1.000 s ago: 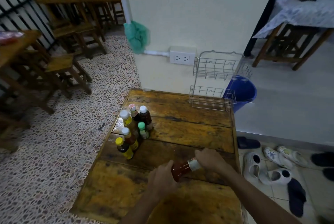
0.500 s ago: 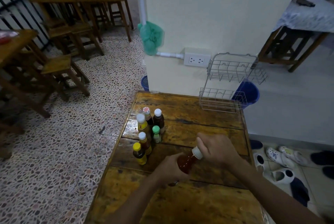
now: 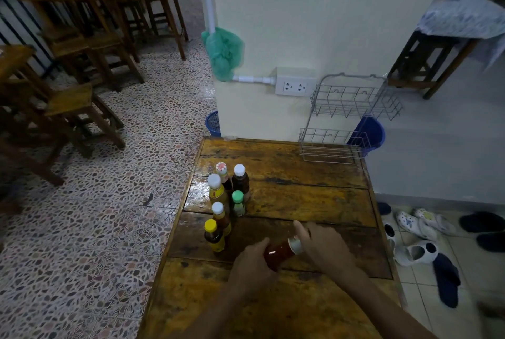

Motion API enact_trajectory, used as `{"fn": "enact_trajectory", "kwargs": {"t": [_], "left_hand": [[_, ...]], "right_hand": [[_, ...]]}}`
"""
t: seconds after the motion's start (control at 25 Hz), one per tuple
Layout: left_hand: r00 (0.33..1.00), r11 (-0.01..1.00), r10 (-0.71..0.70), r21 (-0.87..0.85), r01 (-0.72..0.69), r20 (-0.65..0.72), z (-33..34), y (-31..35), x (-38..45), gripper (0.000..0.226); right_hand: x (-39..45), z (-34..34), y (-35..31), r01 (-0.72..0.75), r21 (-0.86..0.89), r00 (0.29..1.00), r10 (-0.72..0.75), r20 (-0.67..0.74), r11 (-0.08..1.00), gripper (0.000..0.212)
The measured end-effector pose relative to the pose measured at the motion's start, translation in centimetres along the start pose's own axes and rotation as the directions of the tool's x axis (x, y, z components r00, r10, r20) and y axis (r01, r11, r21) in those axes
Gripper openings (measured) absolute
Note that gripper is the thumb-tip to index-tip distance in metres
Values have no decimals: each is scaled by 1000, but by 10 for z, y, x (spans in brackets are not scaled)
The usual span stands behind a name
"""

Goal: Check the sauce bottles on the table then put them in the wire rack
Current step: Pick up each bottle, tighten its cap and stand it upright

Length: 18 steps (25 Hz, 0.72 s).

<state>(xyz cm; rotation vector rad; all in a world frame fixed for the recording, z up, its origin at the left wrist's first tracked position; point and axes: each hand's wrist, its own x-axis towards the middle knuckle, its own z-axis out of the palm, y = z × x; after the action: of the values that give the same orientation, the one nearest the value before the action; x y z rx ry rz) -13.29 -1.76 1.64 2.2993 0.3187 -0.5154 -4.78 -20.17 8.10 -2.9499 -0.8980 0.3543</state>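
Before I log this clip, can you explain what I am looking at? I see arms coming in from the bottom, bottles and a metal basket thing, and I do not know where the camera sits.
There is no machine here. The camera is worn on a person's head and looks forward and down, so the two arms at the bottom are that person's own. The left hand grips the body of a red sauce bottle, tilted over the wooden table. The right hand is at its white cap; whether it is twisting it, I cannot tell. Six more sauce bottles stand upright in a cluster near the table's left edge. The empty two-tier wire rack stands at the far right corner, against the wall. Shoes lie on the floor to the right.
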Motion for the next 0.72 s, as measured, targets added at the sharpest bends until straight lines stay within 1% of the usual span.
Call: {"fn": "enact_trajectory", "kwargs": {"t": [0.04,0.08,0.12,0.16,0.2,0.24,0.28,0.36,0.4,0.44,0.52,0.56,0.64,0.72], "left_hand": [[995,984,10,-178,7,95,-9,1,1,86],[980,946,65,-324,0,190,-17,3,2,78],[958,912,133,-409,-18,254,-26,6,1,67],[938,895,190,-444,-45,289,-32,9,1,60],[928,879,214,-474,-47,304,-37,13,1,58],[934,877,207,-479,-44,292,-39,16,3,58],[947,872,182,-489,-31,266,-38,17,6,60],[978,905,123,-423,-42,166,-36,17,12,75],[989,937,96,-346,-51,115,-33,15,14,84],[994,961,78,-272,-55,75,-30,14,14,91],[999,988,40,-153,-34,37,-22,15,11,97],[1000,994,24,-104,-23,14,-17,15,8,95],[999,1000,12,-17,-13,-53,-5,17,2,84],[991,995,39,100,-26,-127,4,16,-1,72]], "right_hand": [[0,-10,-4,26,40,992,-20,-123,999,31],[3,-20,-7,68,101,967,-40,-251,993,39],[6,-31,-7,137,84,930,-99,-354,987,45],[8,-41,-6,202,25,891,-173,-419,979,46],[9,-52,-7,267,-35,845,-251,-472,963,43],[12,-55,-4,286,-54,823,-274,-497,957,38],[15,-58,-1,279,-30,827,-256,-501,960,33],[17,-54,2,203,88,883,-144,-446,975,29],[18,-50,2,148,126,908,-85,-410,981,29],[18,-44,2,98,151,926,-35,-376,984,30],[16,-32,0,-20,174,951,72,-302,985,33],[15,-26,1,-84,169,959,126,-253,982,32],[11,-16,1,-171,87,973,182,-139,981,25],[6,-8,2,-170,-12,985,170,-26,985,14]]}}
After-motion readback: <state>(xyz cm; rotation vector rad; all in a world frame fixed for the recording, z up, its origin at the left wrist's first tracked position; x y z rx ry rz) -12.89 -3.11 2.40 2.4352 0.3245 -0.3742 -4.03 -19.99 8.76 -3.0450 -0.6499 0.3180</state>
